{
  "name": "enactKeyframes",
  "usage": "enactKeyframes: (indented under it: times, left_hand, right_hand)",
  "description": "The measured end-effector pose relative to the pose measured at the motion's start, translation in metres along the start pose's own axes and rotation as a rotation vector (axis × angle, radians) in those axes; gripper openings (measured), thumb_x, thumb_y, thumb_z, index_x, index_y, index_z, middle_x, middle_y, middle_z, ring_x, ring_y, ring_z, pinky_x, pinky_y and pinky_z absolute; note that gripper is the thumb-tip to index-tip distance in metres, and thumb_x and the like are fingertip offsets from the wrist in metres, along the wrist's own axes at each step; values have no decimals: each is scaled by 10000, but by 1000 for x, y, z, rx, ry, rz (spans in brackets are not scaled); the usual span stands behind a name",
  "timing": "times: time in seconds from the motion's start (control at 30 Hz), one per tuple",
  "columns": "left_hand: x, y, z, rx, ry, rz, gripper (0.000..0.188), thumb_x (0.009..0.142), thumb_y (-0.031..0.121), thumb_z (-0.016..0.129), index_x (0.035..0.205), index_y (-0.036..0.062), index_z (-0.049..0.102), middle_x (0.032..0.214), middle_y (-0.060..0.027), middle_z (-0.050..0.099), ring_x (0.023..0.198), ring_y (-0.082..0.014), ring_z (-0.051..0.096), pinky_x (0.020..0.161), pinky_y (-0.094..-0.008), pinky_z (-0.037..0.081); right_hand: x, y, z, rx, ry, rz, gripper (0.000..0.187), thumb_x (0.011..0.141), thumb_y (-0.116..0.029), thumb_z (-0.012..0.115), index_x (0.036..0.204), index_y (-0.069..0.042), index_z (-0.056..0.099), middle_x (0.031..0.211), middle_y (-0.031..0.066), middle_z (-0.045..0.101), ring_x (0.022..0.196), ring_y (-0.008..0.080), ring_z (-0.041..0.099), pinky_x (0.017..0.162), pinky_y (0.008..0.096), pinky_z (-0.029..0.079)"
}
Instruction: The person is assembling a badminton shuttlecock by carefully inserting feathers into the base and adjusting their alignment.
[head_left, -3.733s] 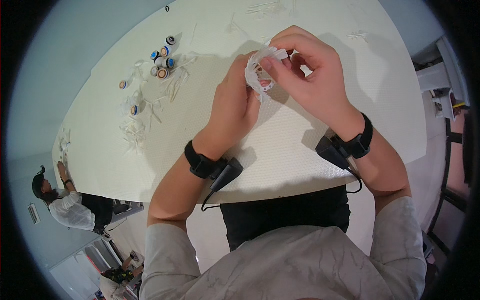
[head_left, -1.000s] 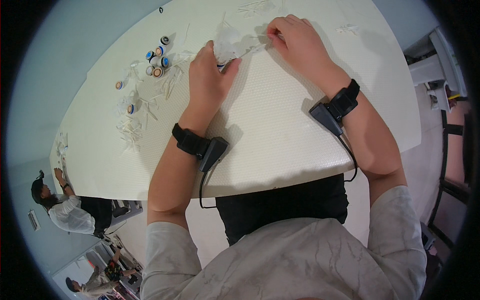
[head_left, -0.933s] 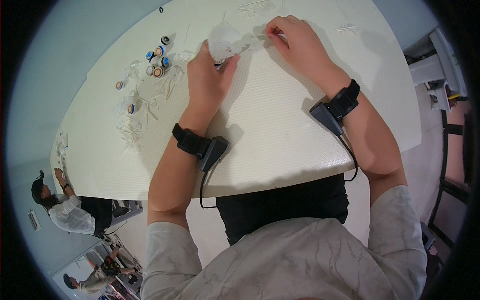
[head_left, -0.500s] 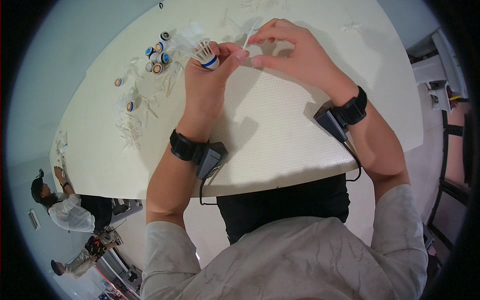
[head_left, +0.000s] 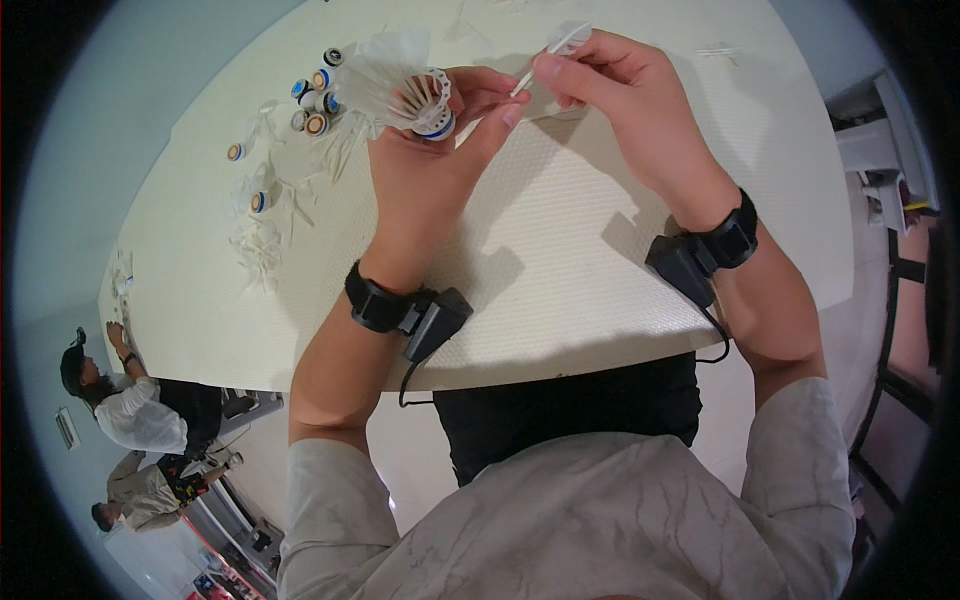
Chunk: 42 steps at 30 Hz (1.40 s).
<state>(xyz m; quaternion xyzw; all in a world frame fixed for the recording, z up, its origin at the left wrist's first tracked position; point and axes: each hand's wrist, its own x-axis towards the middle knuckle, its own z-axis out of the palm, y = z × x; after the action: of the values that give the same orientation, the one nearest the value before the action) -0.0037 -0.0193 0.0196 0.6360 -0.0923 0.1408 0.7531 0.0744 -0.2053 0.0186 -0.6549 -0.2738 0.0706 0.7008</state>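
**A shuttlecock (head_left: 388,80) and a loose feather (head_left: 563,45) in two hands over a table (head_left: 580,270)**

The left hand (head_left: 430,170) is gripping the shuttlecock, its feathers fanning toward the upper left, its blue-banded base facing the person; thumb and forefinger are standing apart. The right hand (head_left: 635,95) is pinching the feather, whose thin end is pointing at the left fingertips. On the white tabletop, leftward, small corks (head_left: 317,124) are clustering, with white scraps (head_left: 258,255) lying nearer the person.
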Motion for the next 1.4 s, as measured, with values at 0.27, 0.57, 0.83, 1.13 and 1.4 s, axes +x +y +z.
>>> enactKeyframes:
  times: [0.27, 0.57, 0.83, 1.13, 1.4]
  left_hand:
    - [-2, 0, -2, 143, -11, 105, 289, 864, -120, 697, 947, 37, 470, 1126, -195, 656, 1064, -251, 682, 926, -348, 574]
    - [-4, -2, 1, 206, 107, 141, 190, 847, 31, 790, 993, -44, 693, 948, -79, 729, 868, -134, 694, 800, -278, 570]
    - [-6, -16, 0, 358, 76, 203, 214, 844, 56, 789, 987, 13, 636, 840, -17, 678, 720, -84, 602, 658, -242, 499]
    - [-9, -8, -1, 510, -77, 223, 288, 869, 66, 705, 1119, 17, 570, 824, -59, 652, 659, -133, 605, 628, -251, 497]
    - [-8, -7, -5, 636, -129, 264, 278, 868, 74, 709, 1093, 20, 557, 802, -101, 651, 647, -202, 631, 611, -285, 502]
  right_hand:
    - [0, 3, -2, 226, -81, 83, 138, 973, -166, 672, 988, -36, 716, 804, -20, 610, 747, 74, 516, 721, 241, 411]
    - [-3, -2, 1, 111, -21, 83, 142, 958, -154, 689, 1022, -31, 720, 853, -10, 652, 766, 71, 552, 725, 236, 449]
    - [-10, -14, 3, 102, 79, -43, 126, 941, -115, 700, 1025, -23, 719, 926, 24, 697, 742, 73, 561, 698, 243, 456]
    - [-13, -19, 9, 38, 106, -99, 86, 924, -67, 709, 996, -21, 717, 974, 54, 725, 738, 66, 568, 659, 224, 455]
    - [-8, -25, 2, -207, 38, -341, 113, 903, 29, 700, 1014, 17, 721, 987, 89, 722, 856, 113, 648, 719, 238, 505]
